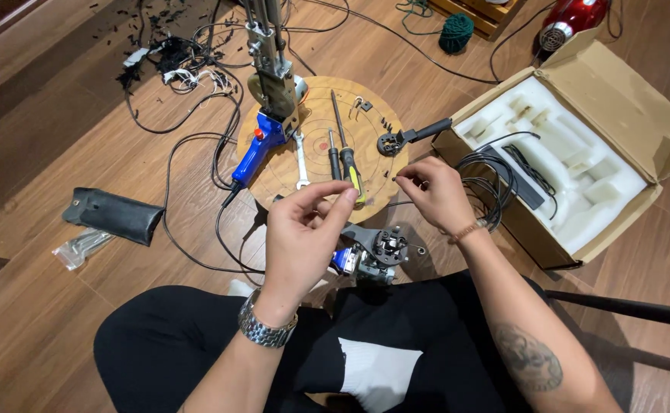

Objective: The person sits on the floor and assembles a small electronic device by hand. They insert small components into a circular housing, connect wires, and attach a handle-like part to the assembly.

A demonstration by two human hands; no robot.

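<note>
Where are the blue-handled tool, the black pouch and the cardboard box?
blue-handled tool [254, 155], head view, on its blue grip.
black pouch [113, 215], head view, on its middle.
cardboard box [641, 115], head view, on its open flap.

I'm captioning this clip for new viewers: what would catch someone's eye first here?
Two raised hands at centre, the left hand wearing a metal watch, the right hand pinching something tiny. Behind them, a round wooden board carries screwdrivers and a blue-handled tool. At right sits an open cardboard box lined with white foam.
</note>
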